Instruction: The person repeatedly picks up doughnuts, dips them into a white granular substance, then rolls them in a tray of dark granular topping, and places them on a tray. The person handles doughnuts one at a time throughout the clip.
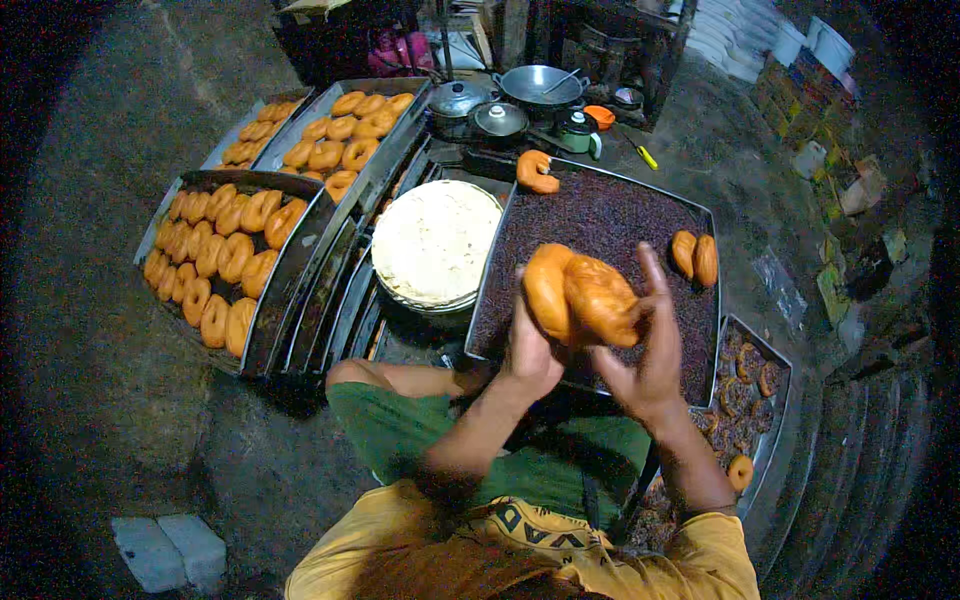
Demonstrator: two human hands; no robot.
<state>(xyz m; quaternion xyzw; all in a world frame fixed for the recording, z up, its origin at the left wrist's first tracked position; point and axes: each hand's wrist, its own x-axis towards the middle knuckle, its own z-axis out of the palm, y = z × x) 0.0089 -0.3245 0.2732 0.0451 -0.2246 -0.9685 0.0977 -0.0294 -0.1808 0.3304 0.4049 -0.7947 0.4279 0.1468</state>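
Two golden ring doughnuts are held up over a metal tray of dark sprinkles [615, 202]. My left hand [534, 349] cups the left doughnut [547, 289] from below and from its outer side. The right doughnut [598, 289] leans against it, slightly blurred. At that one's lower right edge, my right hand [651, 360] grips with thumb and fingers while the index finger points up. A doughnut with a gap in its ring [534, 172] rests on the tray's far left corner. Two more doughnuts [694, 257] stand on edge by its right wall.
Left of the sprinkles is a round container of white cream or paste [437, 244]. Trays of plain doughnuts [251, 360] stand further left. A tray of sprinkle-coated pieces [784, 397] lies at right. Beyond are a wok [517, 79], lidded pots [457, 97], and a yellow-handled tool [646, 157].
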